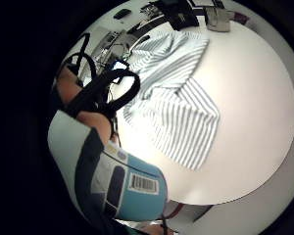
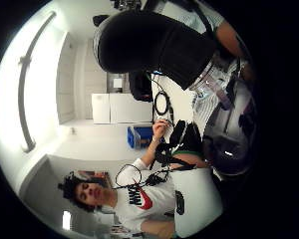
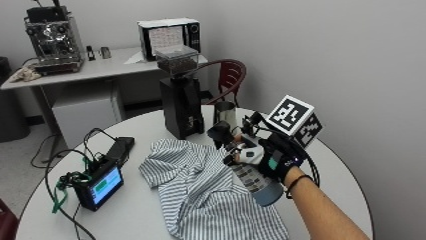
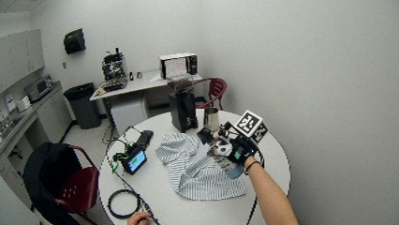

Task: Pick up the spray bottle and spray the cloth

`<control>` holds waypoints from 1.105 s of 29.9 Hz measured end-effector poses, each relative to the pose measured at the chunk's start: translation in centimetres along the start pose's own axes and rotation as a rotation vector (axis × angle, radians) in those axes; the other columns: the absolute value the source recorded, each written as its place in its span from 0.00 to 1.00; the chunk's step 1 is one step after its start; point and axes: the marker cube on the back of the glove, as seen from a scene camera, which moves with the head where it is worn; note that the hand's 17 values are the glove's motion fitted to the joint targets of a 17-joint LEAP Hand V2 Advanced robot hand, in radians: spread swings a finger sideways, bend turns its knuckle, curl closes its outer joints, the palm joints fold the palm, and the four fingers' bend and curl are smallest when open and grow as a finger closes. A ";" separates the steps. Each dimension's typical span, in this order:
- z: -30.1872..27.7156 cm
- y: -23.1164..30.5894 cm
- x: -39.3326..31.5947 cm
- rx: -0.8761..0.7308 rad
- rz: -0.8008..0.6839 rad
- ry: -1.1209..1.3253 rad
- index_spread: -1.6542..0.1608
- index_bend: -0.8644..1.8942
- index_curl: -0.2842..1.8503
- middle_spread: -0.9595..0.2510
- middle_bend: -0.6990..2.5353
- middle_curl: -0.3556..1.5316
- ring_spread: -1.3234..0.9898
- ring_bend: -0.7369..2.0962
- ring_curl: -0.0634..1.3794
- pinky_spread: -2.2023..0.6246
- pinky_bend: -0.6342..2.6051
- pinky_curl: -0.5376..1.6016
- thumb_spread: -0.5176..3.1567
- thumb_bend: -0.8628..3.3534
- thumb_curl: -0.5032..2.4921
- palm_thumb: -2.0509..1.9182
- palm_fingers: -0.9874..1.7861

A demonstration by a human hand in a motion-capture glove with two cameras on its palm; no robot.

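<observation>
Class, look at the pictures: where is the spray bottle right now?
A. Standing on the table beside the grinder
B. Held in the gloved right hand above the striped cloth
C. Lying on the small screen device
B: the gloved right hand grips the spray bottle tilted over the striped cloth.

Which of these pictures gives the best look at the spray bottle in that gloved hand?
The outside view: the right hand holds the spray bottle tilted above the striped cloth, its whole length visible. The wide outside view shows it smaller. The little finger side palm view catches only its labelled body; the thumb side view shows little.
</observation>
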 end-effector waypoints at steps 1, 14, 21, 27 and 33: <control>0.0 -0.1 0.1 0.002 0.007 0.008 0.78 0.34 0.21 0.78 0.33 0.44 0.54 0.51 0.35 0.76 0.34 0.43 0.32 0.20 0.39 0.74 0.76; 3.3 -0.8 0.9 0.054 -0.034 -0.070 0.78 0.34 0.21 0.77 0.33 0.44 0.54 0.51 0.35 0.76 0.35 0.43 0.33 0.20 0.39 0.74 0.75; 5.0 -1.0 -7.3 0.164 -0.253 -0.184 0.77 0.35 0.22 0.77 0.33 0.44 0.54 0.49 0.34 0.78 0.33 0.42 0.34 0.20 0.39 0.74 0.72; 9.9 -3.0 -11.0 0.130 -0.384 -0.219 0.76 0.35 0.22 0.76 0.32 0.43 0.54 0.47 0.33 0.79 0.31 0.42 0.36 0.20 0.38 0.74 0.70; 14.7 -5.4 -10.1 0.121 -0.430 -0.246 0.75 0.35 0.23 0.75 0.32 0.43 0.53 0.46 0.32 0.79 0.30 0.41 0.38 0.20 0.37 0.74 0.69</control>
